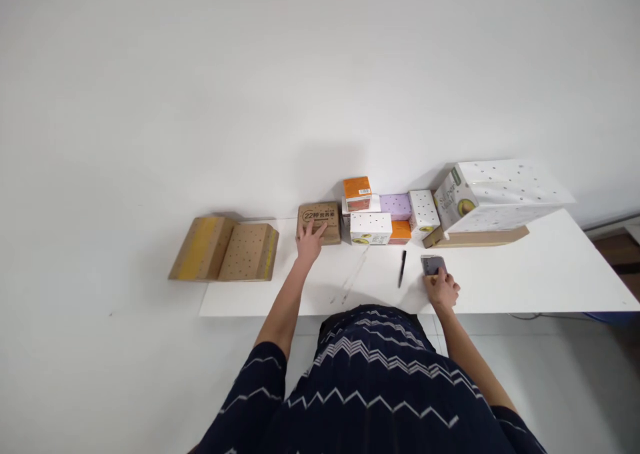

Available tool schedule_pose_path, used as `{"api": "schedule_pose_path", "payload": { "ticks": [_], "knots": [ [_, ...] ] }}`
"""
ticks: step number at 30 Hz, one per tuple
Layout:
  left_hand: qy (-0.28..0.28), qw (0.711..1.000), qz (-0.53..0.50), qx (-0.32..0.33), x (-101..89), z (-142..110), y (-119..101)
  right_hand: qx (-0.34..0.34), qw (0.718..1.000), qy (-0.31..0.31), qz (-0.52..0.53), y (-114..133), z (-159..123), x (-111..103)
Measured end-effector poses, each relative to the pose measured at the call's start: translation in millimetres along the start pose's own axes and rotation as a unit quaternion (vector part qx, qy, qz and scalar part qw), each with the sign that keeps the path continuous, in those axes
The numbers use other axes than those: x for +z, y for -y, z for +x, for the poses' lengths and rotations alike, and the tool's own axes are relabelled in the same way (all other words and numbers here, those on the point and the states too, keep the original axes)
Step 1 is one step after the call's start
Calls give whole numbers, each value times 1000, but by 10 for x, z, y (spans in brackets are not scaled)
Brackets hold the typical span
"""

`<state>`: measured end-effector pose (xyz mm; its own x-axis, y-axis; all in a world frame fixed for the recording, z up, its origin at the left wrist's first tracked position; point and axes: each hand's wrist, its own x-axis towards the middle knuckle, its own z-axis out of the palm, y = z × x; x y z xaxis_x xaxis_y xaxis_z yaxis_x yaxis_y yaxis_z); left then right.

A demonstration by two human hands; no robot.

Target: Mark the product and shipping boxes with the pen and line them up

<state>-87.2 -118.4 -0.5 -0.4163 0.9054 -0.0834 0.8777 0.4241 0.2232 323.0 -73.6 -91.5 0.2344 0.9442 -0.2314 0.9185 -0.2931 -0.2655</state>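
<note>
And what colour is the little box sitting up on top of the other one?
Orange, with a white label; the head view shows it.

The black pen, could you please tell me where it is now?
In the head view, the black pen lies on the white table, right of centre, just left of the grey notebook that the right hand touches.

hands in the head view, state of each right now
Left hand: open, fingers spread against the brown box marked 22.
Right hand: fingers on the small grey item; whether it grips can't be told.
</note>
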Motion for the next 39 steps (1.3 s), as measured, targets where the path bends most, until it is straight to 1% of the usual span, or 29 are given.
{"api": "schedule_pose_path", "payload": {
  "ticks": [2, 4, 6, 7, 8, 10, 12, 13, 14, 16, 18, 21, 24, 27, 29, 31, 32, 34, 36, 38, 39],
  "knots": [
    [-14, 1000, -6, 5, 25, 64, -27, 7, 1000, 4, -4, 15, 26, 1],
    [-24, 999, -20, 16, 38, 68, 3, 8, 1000, 4, 2, 21, 38, 2],
    [-34, 999, -37, 14, 18, 7, 131, 4, 1000, -1, 20, 7, 44, 0],
    [-43, 998, -41, -2, -7, -47, 239, 4, 999, -8, 33, -11, 47, -4],
    [-54, 997, -38, -30, -39, -113, 375, 4, 999, -19, 46, -36, 51, -10],
    [-93, 989, -14, -115, -116, -271, 706, 0, 996, -49, 70, -101, 61, -29],
    [-115, 970, 1, -216, -182, -443, 1054, -14, 992, -84, 93, -172, 72, -49],
    [-107, 957, 4, -271, -202, -526, 1206, -25, 989, -97, 105, -202, 76, -59],
    [-94, 946, 11, -311, -212, -601, 1334, -34, 987, -108, 118, -224, 79, -67],
    [-53, 937, 20, -344, -201, -721, 1497, -47, 981, -123, 140, -235, 82, -80],
    [-21, 936, 10, -351, -161, -799, 1541, -61, 977, -127, 160, -200, 79, -95],
    [-13, 940, -21, -341, -79, -907, 1459, -80, 971, -127, 188, -94, 56, -135],
    [-28, 958, -23, -286, 24, -1140, 1300, -89, 965, -126, 211, 9, 11, -208],
    [-33, 977, 0, -213, 146, -1531, 1118, -95, 962, -122, 225, 94, -61, -297],
    [-32, 988, 0, -153, 219, -1809, 984, -114, 958, -118, 235, 177, -131, -343],
    [-35, 996, -18, -75, 272, -2019, 831, -158, 952, -99, 241, 311, -234, -368],
    [-35, 998, -33, -35, 290, -2079, 746, -187, 948, -78, 245, 400, -300, -372],
    [-31, 997, -68, 34, 314, -2097, 562, -240, 934, -12, 265, 604, -453, -362],
    [-28, 991, -103, 83, 334, -1993, 369, -269, 913, 68, 300, 800, -603, -334],
    [-22, 982, -141, 121, 360, -1821, 180, -263, 900, 125, 324, 935, -708, -295],
    [-14, 975, -166, 145, 378, -1730, 93, -251, 899, 144, 328, 968, -736, -275]
  ]
}}
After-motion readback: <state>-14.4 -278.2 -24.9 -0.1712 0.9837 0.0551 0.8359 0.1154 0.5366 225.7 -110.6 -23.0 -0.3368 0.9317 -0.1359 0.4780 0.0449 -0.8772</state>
